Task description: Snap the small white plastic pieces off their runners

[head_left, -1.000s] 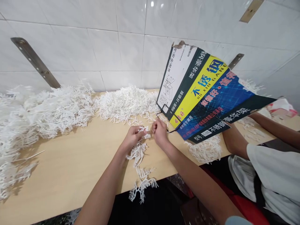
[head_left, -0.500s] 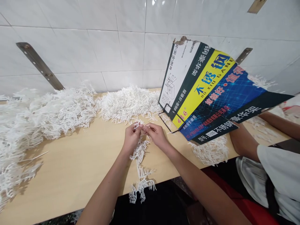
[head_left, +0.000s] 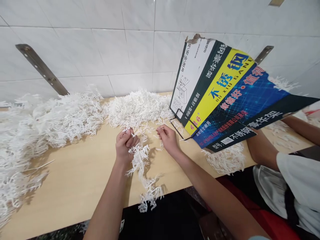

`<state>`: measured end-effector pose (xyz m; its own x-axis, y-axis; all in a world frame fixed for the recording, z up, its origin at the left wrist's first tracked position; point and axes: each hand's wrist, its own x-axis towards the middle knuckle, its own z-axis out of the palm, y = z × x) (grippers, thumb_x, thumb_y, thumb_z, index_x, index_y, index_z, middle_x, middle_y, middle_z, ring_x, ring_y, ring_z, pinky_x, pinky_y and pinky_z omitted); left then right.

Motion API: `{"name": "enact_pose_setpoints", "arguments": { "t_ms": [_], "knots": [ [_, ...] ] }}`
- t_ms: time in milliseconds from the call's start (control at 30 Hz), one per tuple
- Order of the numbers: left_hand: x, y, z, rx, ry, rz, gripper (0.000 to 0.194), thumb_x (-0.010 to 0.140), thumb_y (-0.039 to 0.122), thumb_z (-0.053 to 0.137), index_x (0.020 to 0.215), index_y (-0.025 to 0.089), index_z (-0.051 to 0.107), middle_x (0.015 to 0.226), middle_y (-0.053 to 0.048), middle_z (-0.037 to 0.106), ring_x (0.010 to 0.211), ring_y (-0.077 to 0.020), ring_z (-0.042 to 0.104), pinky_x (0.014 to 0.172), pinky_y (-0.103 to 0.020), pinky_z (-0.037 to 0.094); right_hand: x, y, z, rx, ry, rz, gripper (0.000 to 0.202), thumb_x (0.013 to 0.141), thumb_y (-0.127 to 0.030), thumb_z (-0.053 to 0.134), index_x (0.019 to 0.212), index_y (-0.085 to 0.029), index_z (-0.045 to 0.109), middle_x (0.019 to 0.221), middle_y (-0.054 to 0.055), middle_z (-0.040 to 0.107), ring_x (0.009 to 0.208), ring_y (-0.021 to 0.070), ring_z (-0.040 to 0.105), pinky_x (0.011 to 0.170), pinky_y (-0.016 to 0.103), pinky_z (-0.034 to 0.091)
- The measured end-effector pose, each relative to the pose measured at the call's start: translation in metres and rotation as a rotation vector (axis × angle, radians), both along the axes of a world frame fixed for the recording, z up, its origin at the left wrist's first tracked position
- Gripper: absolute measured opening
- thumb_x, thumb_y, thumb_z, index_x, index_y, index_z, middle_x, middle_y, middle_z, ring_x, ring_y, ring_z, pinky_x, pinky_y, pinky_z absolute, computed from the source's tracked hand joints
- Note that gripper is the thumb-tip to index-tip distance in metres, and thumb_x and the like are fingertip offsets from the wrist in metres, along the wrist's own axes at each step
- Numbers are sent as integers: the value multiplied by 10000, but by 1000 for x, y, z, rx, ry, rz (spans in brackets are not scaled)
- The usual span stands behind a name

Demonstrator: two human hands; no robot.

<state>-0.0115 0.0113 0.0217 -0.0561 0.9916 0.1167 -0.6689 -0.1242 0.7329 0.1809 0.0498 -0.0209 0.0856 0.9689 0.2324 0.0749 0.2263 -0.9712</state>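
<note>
The left hand (head_left: 125,142) grips a white branched plastic strand (head_left: 143,173) trailing over the table's (head_left: 75,180) near edge, its end blurred. The right hand (head_left: 167,137) pinches something too small to identify.

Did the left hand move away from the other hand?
Yes. The left hand slid left along the table, away from the printed cardboard box, still gripping the white plastic strand.

The tabletop (head_left: 75,180) is pale, smooth wood with a matt finish. The spiky strand (head_left: 143,166) and the heaped pieces (head_left: 62,116) look like white plastic. The wall tiles (head_left: 112,43) are glossy ceramic, the bracket (head_left: 41,68) dull metal, the printed board (head_left: 225,96) cardboard with a torn edge.
</note>
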Motion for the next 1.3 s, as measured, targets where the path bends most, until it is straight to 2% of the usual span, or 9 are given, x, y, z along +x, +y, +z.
{"name": "enact_pose_setpoints", "arguments": {
  "t_ms": [167, 300, 433, 533, 633, 833, 1000, 1200, 1300],
  "knots": [
    [-17, 8, 0, -13, 4, -59, 287, 762, 376, 840, 757, 175, 635, 400, 122, 175, 370, -51, 148, 402, -199, 209, 10, -6, 4, 112, -271, -124, 269, 924, -342, 647, 1144, -209, 726, 1142, 97, 725, 981, 227, 653, 789, 322, 523],
    [-15, 8, -1, 7, 272, -78, 351, 731, 364, 875, 662, 160, 597, 455, 95, 280, 403, -36, 206, 435, -206, 178, 11, -25, 17, 292, -403, 36, 301, 1014, -358, 549, 1248, -237, 696, 1316, 119, 666, 1244, 269, 587, 841, 352, 530],
    [-7, 6, -3, -13, 561, -128, 429, 771, 400, 847, 619, 175, 515, 540, 61, 333, 474, -64, 287, 466, -228, 190, 0, -36, 22, 353, -432, 354, 227, 1029, -376, 572, 1165, -253, 705, 1129, 80, 722, 1054, 235, 642, 775, 329, 502],
    [0, 7, -6, 7, 636, -189, 430, 786, 433, 826, 632, 176, 516, 556, 57, 342, 493, -74, 301, 481, -238, 201, -6, -37, 20, 384, -453, 353, 198, 1035, -347, 566, 958, -231, 707, 879, 42, 686, 817, 193, 613, 739, 321, 449],
    [4, 14, -10, -2, 534, -150, 454, 768, 412, 841, 616, 181, 481, 543, 70, 315, 479, -65, 271, 478, -240, 178, -8, -38, 19, 349, -422, 279, 245, 1040, -314, 520, 845, -225, 640, 747, 8, 581, 691, 167, 534, 682, 313, 399],
    [-30, 33, -16, -42, 2, 429, 387, 790, 354, 803, 691, 201, 462, 505, 113, 211, 433, -64, 191, 444, -212, 199, -3, -38, 13, 388, -451, 123, 268, 1018, -280, 476, 765, -238, 553, 723, 10, 552, 670, 174, 517, 678, 318, 411],
    [-48, 33, -15, -43, -3, 392, 301, 776, 306, 775, 684, 188, 513, 461, 110, 227, 407, -60, 206, 441, -207, 215, -2, -20, 8, 369, -699, -127, 171, 992, -256, 570, 1101, -225, 697, 1067, 102, 698, 1015, 270, 610, 904, 403, 472],
    [-49, 33, -9, -77, -159, 230, 177, 754, 277, 731, 740, 174, 588, 435, 111, 201, 391, -61, 167, 426, -214, 217, -15, -12, 6, 475, -939, 79, 185, 940, -282, 705, 1114, -242, 750, 1263, 107, 695, 1215, 317, 552, 958, 472, 472],
    [-51, 30, -3, -65, -165, 213, 173, 763, 279, 723, 732, 175, 589, 428, 106, 203, 394, -63, 152, 418, -214, 210, -17, -11, 6, 495, -957, 115, 111, 977, -265, 658, 1023, -251, 757, 1271, 95, 705, 1230, 307, 549, 955, 465, 459]
  ]
}}
